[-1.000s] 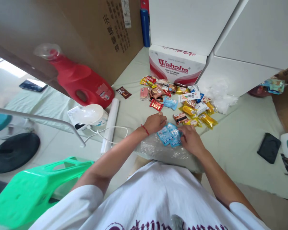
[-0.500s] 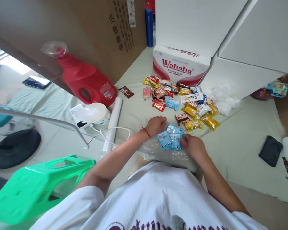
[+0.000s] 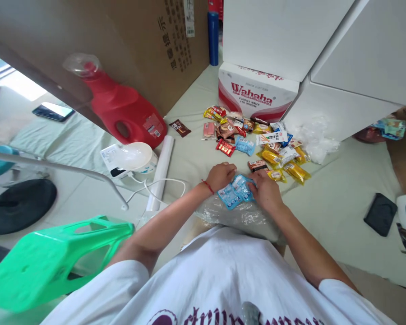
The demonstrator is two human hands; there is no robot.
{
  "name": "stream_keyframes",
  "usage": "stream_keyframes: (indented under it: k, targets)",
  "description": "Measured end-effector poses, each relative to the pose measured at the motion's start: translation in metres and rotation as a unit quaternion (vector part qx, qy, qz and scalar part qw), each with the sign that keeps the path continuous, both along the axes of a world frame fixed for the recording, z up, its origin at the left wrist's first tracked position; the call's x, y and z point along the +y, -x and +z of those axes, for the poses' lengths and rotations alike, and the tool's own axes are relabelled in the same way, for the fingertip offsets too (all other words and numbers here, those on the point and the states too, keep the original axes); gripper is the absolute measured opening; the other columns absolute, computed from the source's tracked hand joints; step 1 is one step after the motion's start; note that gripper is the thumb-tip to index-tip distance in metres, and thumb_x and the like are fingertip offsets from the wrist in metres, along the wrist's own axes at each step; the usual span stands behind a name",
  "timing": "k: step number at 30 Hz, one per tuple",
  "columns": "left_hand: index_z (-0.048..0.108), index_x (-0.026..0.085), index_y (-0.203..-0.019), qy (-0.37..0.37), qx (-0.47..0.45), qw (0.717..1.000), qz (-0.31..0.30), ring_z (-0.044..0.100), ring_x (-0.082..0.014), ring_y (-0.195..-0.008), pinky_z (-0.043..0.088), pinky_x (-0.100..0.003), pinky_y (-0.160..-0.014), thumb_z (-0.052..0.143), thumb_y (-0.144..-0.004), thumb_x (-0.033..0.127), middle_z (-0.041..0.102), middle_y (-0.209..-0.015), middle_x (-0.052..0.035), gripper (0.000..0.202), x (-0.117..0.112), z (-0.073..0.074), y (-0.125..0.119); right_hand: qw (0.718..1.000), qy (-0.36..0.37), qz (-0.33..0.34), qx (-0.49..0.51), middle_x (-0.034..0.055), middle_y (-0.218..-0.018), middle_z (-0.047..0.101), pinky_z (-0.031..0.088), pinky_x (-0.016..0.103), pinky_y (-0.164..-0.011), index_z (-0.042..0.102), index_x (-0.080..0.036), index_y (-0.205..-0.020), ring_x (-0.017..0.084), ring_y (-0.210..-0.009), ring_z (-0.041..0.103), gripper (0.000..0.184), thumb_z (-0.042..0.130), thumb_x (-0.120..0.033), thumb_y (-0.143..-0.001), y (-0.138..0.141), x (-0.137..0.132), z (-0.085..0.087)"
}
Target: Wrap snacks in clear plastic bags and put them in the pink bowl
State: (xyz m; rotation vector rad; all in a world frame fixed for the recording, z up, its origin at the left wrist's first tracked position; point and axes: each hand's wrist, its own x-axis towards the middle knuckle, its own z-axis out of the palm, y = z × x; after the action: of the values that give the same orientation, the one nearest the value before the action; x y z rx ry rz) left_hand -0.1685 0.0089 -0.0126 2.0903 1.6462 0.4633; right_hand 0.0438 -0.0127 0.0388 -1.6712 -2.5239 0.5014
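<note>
My right hand (image 3: 267,189) is closed on the edge of the blue snack packets (image 3: 229,196), which lie overlapping on a clear plastic bag (image 3: 240,213) in front of my shirt. My left hand (image 3: 221,176), with a red string at the wrist, is curled at the bag's upper left edge, just beside the packets. What its fingers hold, if anything, is hidden. Beyond both hands lies a pile of wrapped snacks: a red packet (image 3: 225,147), another blue packet (image 3: 245,145), a white packet (image 3: 272,138) and yellow-wrapped cakes (image 3: 296,172) among them.
A Wahaha carton (image 3: 253,92) stands behind the snacks, with crumpled clear plastic (image 3: 320,140) to its right. On the left are a red jug (image 3: 128,115), a white roll (image 3: 160,174), a white cup (image 3: 140,158) and a green stool (image 3: 47,257). A black pouch (image 3: 380,214) lies right.
My right hand has moved up and slightly left, shifting and tilting the blue packets with it. The left hand stays nearly in place.
</note>
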Motion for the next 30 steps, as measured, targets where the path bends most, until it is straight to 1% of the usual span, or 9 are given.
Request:
stream_keyframes:
  k: [2, 5, 7, 11, 15, 18, 24, 26, 30]
  targets:
    - [0.074, 0.022, -0.100, 0.000, 0.007, 1.000, -0.002, 0.066, -0.0228, -0.089, 0.049, -0.034, -0.081, 0.044, -0.101, 0.030, 0.068, -0.090, -0.0073, 0.031, 0.000, 0.002, 0.000, 0.998, 0.005, 0.000, -0.061, 0.0130, -0.116, 0.069, 0.049, 0.031, -0.075, 0.073, -0.020, -0.115, 0.024, -0.094, 0.069, 0.038, 0.044, -0.043, -0.105, 0.017, -0.010, 0.004]
    - [0.074, 0.022, -0.100, -0.003, 0.011, 1.000, -0.004, 0.065, -0.0225, -0.088, 0.049, -0.033, -0.080, 0.043, -0.101, 0.029, 0.066, -0.089, -0.0072, 0.032, 0.000, 0.003, 0.000, 0.989, 0.056, 0.013, -0.136, 0.0161, -0.108, 0.070, 0.049, 0.032, -0.070, 0.073, -0.016, -0.108, 0.026, -0.087, 0.071, 0.052, 0.042, -0.057, -0.104, 0.036, -0.031, -0.003]
    - [0.075, 0.022, -0.100, -0.007, 0.011, 1.000, -0.004, 0.065, -0.0225, -0.087, 0.049, -0.034, -0.080, 0.043, -0.101, 0.029, 0.065, -0.090, -0.0074, 0.033, 0.001, 0.003, 0.000, 0.987, 0.072, 0.010, -0.145, 0.0171, -0.113, 0.069, 0.050, 0.031, -0.070, 0.071, -0.016, -0.114, 0.026, -0.091, 0.071, 0.047, 0.046, -0.055, -0.103, 0.043, -0.041, -0.012]
    - [0.075, 0.023, -0.102, -0.011, 0.011, 1.000, -0.005, 0.065, -0.0226, -0.089, 0.048, -0.034, -0.081, 0.043, -0.101, 0.029, 0.065, -0.091, -0.0073, 0.032, 0.003, 0.001, 0.000, 0.988, 0.090, -0.002, -0.124, 0.0129, -0.117, 0.069, 0.049, 0.029, -0.072, 0.069, -0.020, -0.114, 0.023, -0.094, 0.071, 0.031, 0.044, -0.035, -0.106, 0.042, -0.048, -0.026]
    - [0.075, 0.023, -0.102, -0.012, 0.006, 1.000, -0.007, 0.065, -0.0227, -0.090, 0.048, -0.034, -0.082, 0.043, -0.101, 0.029, 0.065, -0.090, -0.0071, 0.032, 0.004, 0.000, -0.001, 0.992, 0.064, -0.015, -0.109, 0.0136, -0.119, 0.068, 0.050, 0.030, -0.073, 0.066, -0.020, -0.120, 0.023, -0.094, 0.071, 0.042, 0.038, -0.048, -0.107, 0.040, -0.050, -0.024]
    - [0.075, 0.024, -0.103, -0.016, 0.002, 1.000, -0.008, 0.064, -0.0220, -0.090, 0.048, -0.033, -0.082, 0.043, -0.101, 0.029, 0.066, -0.091, -0.0066, 0.032, 0.004, 0.001, -0.003, 0.990, 0.081, 0.017, -0.112, 0.0171, -0.123, 0.066, 0.052, 0.033, -0.073, 0.061, -0.017, -0.129, 0.026, -0.096, 0.071, 0.049, 0.045, -0.056, -0.103, 0.052, -0.052, -0.022]
    - [0.076, 0.023, -0.102, -0.015, -0.004, 1.000, -0.012, 0.063, -0.0216, -0.087, 0.047, -0.033, -0.080, 0.044, -0.101, 0.032, 0.064, -0.089, -0.0063, 0.033, 0.006, 0.004, -0.003, 0.993, 0.083, 0.019, -0.085, 0.0181, -0.128, 0.062, 0.054, 0.033, -0.074, 0.061, -0.013, -0.124, 0.026, -0.095, 0.070, 0.035, 0.059, -0.038, -0.099, 0.071, -0.055, -0.022]
    - [0.076, 0.023, -0.102, -0.017, -0.007, 1.000, -0.018, 0.063, -0.0217, -0.087, 0.047, -0.033, -0.081, 0.045, -0.101, 0.032, 0.064, -0.090, -0.0065, 0.033, 0.007, 0.005, -0.003, 0.995, 0.063, 0.030, -0.077, 0.0197, -0.134, 0.058, 0.055, 0.034, -0.074, 0.059, -0.013, -0.129, 0.027, -0.097, 0.070, 0.039, 0.057, -0.039, -0.100, 0.072, -0.059, -0.023]
    - [0.077, 0.022, -0.101, -0.011, -0.004, 1.000, -0.023, 0.062, -0.0216, -0.085, 0.046, -0.033, -0.079, 0.045, -0.100, 0.030, 0.064, -0.090, -0.0070, 0.033, 0.010, 0.004, -0.001, 0.993, 0.047, 0.046, -0.095, 0.0260, -0.146, 0.049, 0.058, 0.036, -0.078, 0.045, -0.010, -0.149, 0.031, -0.109, 0.067, 0.062, 0.062, -0.041, -0.098, 0.076, -0.066, -0.026]
